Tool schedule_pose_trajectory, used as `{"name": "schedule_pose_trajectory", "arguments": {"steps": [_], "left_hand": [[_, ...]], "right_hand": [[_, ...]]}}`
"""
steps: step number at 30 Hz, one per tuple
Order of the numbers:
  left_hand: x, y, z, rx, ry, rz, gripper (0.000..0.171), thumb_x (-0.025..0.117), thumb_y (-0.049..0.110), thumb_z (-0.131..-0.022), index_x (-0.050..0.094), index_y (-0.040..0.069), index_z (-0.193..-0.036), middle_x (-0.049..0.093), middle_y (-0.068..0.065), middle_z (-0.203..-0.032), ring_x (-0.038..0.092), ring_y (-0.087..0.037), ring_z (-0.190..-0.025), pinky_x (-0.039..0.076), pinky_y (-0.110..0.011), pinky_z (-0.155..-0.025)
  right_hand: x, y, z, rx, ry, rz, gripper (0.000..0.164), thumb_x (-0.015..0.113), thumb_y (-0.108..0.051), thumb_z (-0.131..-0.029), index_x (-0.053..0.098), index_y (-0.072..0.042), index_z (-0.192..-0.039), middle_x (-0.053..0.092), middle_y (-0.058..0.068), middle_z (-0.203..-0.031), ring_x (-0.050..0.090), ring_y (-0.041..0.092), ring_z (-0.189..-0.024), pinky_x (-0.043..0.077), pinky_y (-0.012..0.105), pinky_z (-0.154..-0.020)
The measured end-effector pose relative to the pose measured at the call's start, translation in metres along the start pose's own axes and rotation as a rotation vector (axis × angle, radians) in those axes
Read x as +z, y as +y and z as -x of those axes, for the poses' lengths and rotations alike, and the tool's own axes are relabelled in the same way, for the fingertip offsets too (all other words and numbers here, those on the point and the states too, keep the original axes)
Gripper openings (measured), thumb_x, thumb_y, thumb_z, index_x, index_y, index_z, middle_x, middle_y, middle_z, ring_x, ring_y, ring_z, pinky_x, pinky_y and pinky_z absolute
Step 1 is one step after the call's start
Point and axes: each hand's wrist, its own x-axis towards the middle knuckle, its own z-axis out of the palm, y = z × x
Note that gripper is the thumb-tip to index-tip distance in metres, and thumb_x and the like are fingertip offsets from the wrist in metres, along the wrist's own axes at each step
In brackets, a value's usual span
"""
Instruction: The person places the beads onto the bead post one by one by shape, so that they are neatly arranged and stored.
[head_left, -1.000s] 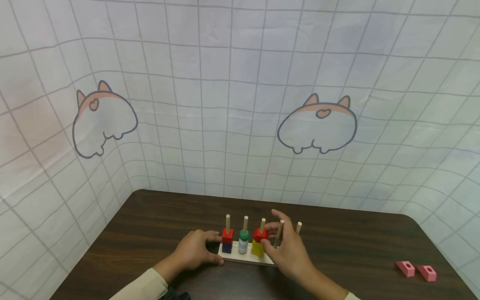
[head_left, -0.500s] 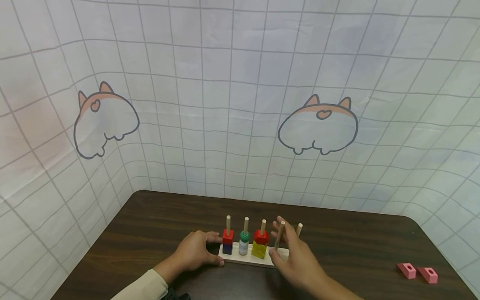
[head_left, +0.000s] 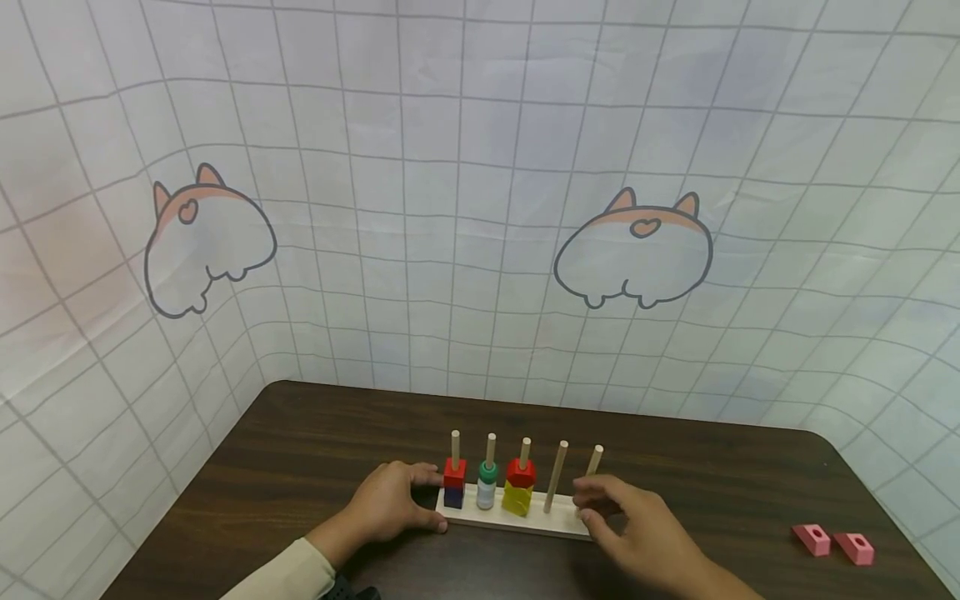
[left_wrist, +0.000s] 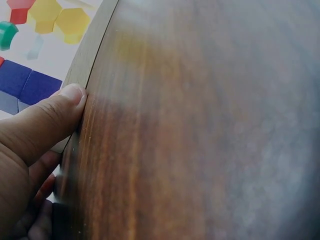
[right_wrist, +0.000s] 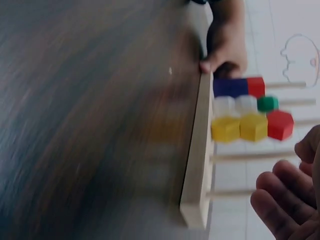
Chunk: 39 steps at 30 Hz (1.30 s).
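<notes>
A light wooden peg board (head_left: pixel 502 521) with several upright pegs stands on the dark table. My left hand (head_left: pixel 390 500) grips its left end, the thumb (left_wrist: pixel 70 97) pressed along the front edge. Beside that hand, a red block (head_left: pixel 454 473) tops dark blue blocks (left_wrist: pixel 42 86). A green piece (head_left: pixel 487 472) sits over white ones (right_wrist: pixel 235 104) on the second peg. The middle peg carries a red piece (right_wrist: pixel 280 125) above yellow hexagonal blocks (right_wrist: pixel 240 128). My right hand (head_left: pixel 637 525) holds nothing, fingers loosely bent near the bare rightmost peg (head_left: pixel 596 458).
Two pink blocks (head_left: pixel 812 539) with holes lie on the table (head_left: pixel 712 475) at the far right. A hanging white cloth (head_left: pixel 450 208) with grid lines encloses the back and sides.
My right hand has left the red piece on the middle peg and moved right, past the fourth peg to the board's right end. The left hand stays put.
</notes>
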Motion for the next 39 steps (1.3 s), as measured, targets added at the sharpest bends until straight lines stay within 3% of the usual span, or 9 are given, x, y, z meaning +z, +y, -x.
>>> {"name": "schedule_pose_trajectory", "arguments": {"steps": [4, 9, 17, 20, 25, 31, 34, 37, 39], "left_hand": [[0.000, 0.000, 0.000, -0.003, -0.003, 0.001, 0.055, 0.095, 0.041, -0.069, 0.080, 0.020, -0.117, 0.066, -0.012, -0.134, 0.057, -0.042, -0.128, 0.045, -0.061, -0.103], [0.000, 0.000, 0.000, -0.007, -0.006, 0.007, 0.055, 0.095, 0.041, -0.069, 0.079, 0.020, -0.117, 0.066, -0.013, -0.135, 0.056, -0.043, -0.128, 0.044, -0.062, -0.103], [0.000, -0.002, 0.000, 0.003, -0.002, -0.001, 0.056, 0.094, 0.043, -0.069, 0.079, 0.020, -0.118, 0.066, -0.014, -0.135, 0.058, -0.042, -0.127, 0.046, -0.061, -0.102], [0.000, -0.002, 0.000, 0.002, -0.003, -0.002, 0.057, 0.094, 0.044, -0.069, 0.079, 0.020, -0.118, 0.066, -0.014, -0.134, 0.058, -0.041, -0.126, 0.046, -0.061, -0.101], [0.000, -0.001, 0.000, -0.002, 0.000, 0.000, 0.057, 0.094, 0.043, -0.069, 0.079, 0.020, -0.118, 0.066, -0.014, -0.134, 0.058, -0.042, -0.127, 0.046, -0.061, -0.102], [0.001, -0.002, -0.001, -0.001, 0.001, 0.001, 0.058, 0.094, 0.044, -0.069, 0.079, 0.019, -0.119, 0.066, -0.013, -0.134, 0.058, -0.041, -0.127, 0.046, -0.060, -0.102], [0.001, -0.002, -0.002, 0.001, 0.004, -0.004, 0.058, 0.094, 0.044, -0.069, 0.079, 0.018, -0.118, 0.066, -0.013, -0.134, 0.058, -0.041, -0.127, 0.046, -0.059, -0.102], [0.000, -0.001, -0.002, 0.002, 0.005, -0.003, 0.058, 0.094, 0.044, -0.069, 0.079, 0.018, -0.118, 0.066, -0.013, -0.134, 0.058, -0.041, -0.127, 0.046, -0.059, -0.102], [0.000, -0.001, -0.001, -0.001, 0.005, 0.002, 0.058, 0.095, 0.043, -0.069, 0.079, 0.017, -0.118, 0.066, -0.013, -0.134, 0.058, -0.040, -0.127, 0.046, -0.059, -0.103]], "right_hand": [[-0.011, 0.011, 0.009, -0.020, 0.030, 0.040, 0.026, 0.074, -0.003, -0.093, 0.068, -0.009, -0.118, 0.073, -0.004, -0.104, 0.068, 0.006, -0.086, 0.060, 0.030, -0.070], [-0.026, 0.028, 0.021, -0.028, 0.093, 0.101, 0.028, 0.077, 0.003, -0.087, 0.071, -0.010, -0.112, 0.072, -0.006, -0.098, 0.065, 0.003, -0.081, 0.056, 0.024, -0.063], [-0.059, 0.062, 0.042, 0.153, 0.154, 0.328, 0.027, 0.080, -0.005, -0.088, 0.072, -0.013, -0.112, 0.071, -0.012, -0.102, 0.065, 0.004, -0.087, 0.057, 0.032, -0.068], [-0.073, 0.077, 0.050, 0.226, 0.160, 0.395, 0.029, 0.080, -0.007, -0.088, 0.072, -0.010, -0.115, 0.071, -0.004, -0.104, 0.067, 0.016, -0.091, 0.058, 0.041, -0.073], [-0.094, 0.102, 0.065, 0.299, 0.122, 0.451, 0.034, 0.080, -0.006, -0.086, 0.069, 0.001, -0.117, 0.071, 0.019, -0.109, 0.065, 0.044, -0.101, 0.051, 0.063, -0.082], [-0.116, 0.127, 0.087, 0.300, 0.085, 0.543, 0.043, 0.083, -0.004, -0.080, 0.065, 0.007, -0.117, 0.067, 0.031, -0.113, 0.058, 0.056, -0.103, 0.047, 0.068, -0.083], [-0.125, 0.134, 0.097, 0.308, 0.080, 0.586, 0.046, 0.084, -0.006, -0.078, 0.064, 0.007, -0.117, 0.067, 0.031, -0.111, 0.059, 0.056, -0.099, 0.047, 0.068, -0.082], [-0.133, 0.143, 0.108, 0.298, 0.077, 0.633, 0.047, 0.086, -0.008, -0.075, 0.065, 0.006, -0.114, 0.070, 0.027, -0.102, 0.065, 0.041, -0.081, 0.051, 0.065, -0.077], [-0.138, 0.149, 0.115, 0.304, 0.069, 0.650, 0.047, 0.087, -0.010, -0.074, 0.065, 0.007, -0.112, 0.070, 0.016, -0.088, 0.064, 0.030, -0.072, 0.051, 0.063, -0.075]]}}
